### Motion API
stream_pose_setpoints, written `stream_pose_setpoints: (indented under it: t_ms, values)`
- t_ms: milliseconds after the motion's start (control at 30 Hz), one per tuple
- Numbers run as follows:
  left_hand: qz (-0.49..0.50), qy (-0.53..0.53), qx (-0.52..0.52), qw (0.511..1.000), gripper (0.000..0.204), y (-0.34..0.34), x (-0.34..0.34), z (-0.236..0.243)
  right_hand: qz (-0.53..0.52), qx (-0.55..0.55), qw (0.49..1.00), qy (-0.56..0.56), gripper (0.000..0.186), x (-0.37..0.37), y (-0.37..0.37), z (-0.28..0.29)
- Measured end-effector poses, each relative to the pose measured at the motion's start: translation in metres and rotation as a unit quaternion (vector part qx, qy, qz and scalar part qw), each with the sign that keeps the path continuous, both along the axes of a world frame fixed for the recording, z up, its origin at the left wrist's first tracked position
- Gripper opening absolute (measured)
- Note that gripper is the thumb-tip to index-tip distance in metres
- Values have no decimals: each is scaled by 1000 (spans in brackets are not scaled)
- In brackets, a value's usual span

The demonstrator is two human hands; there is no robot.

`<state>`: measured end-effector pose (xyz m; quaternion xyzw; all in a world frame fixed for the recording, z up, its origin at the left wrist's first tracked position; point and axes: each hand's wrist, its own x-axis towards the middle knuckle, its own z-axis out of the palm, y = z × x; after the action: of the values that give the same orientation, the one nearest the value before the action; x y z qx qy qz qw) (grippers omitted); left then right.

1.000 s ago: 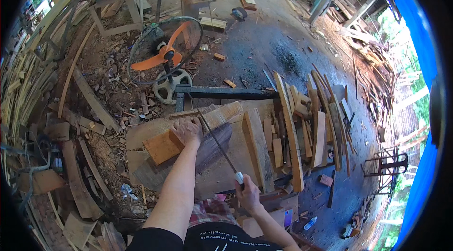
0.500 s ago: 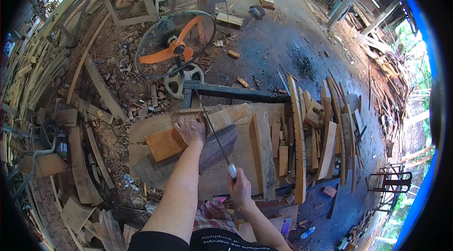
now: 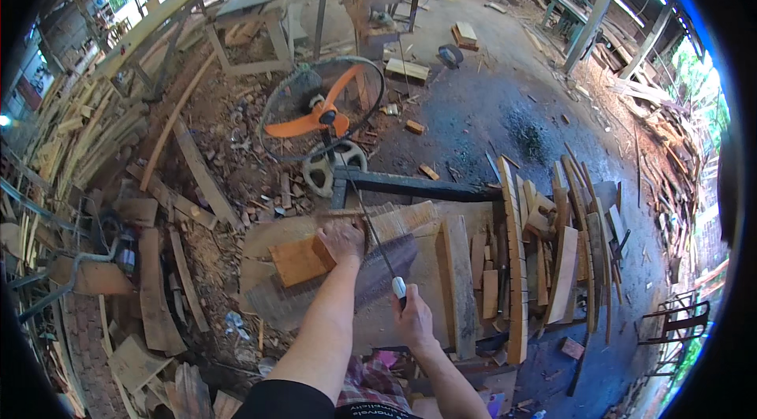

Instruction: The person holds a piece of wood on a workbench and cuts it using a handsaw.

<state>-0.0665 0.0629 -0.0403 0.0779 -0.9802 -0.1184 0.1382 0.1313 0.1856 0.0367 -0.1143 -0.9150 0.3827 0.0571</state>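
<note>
My left hand (image 3: 342, 239) presses down on an orange-brown wooden block (image 3: 301, 261), its fingers curled over the block's far side. My right hand (image 3: 413, 320) is closed around the pale handle of a handsaw (image 3: 400, 288). The saw's long, thin dark blade slants away from me, just right of my left hand, and crosses the wood there. Whether its teeth are inside a cut is too small to tell. Beneath lies a grey, scored board (image 3: 378, 261), and a lighter strip with cross lines (image 3: 404, 220) extends to the right. All this rests on a wide wooden work surface (image 3: 430, 261).
A dark beam (image 3: 426, 184) runs along the work surface's far edge. Behind it stands a fan with orange blades (image 3: 323, 115). Several planks, one a notched strip (image 3: 516, 285), lie at the right. Scrap wood (image 3: 154, 285) litters the left floor. A chair (image 3: 676, 323) stands far right.
The whole view has shifted, so the scene sits farther right and lower. Relative to the block, my right hand and the saw have moved a little away from me. My left hand stays on the block.
</note>
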Motion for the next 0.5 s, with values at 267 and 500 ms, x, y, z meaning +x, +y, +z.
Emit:
stream_pose_setpoints:
  t_ms: [267,500]
  values:
    - [8,-28,21,999,40,5,3,23,22,-109,994,0,29,120,40,31]
    - [13,-32,20,999,43,0,-2,18,35,-70,995,-64,27,14,11,35]
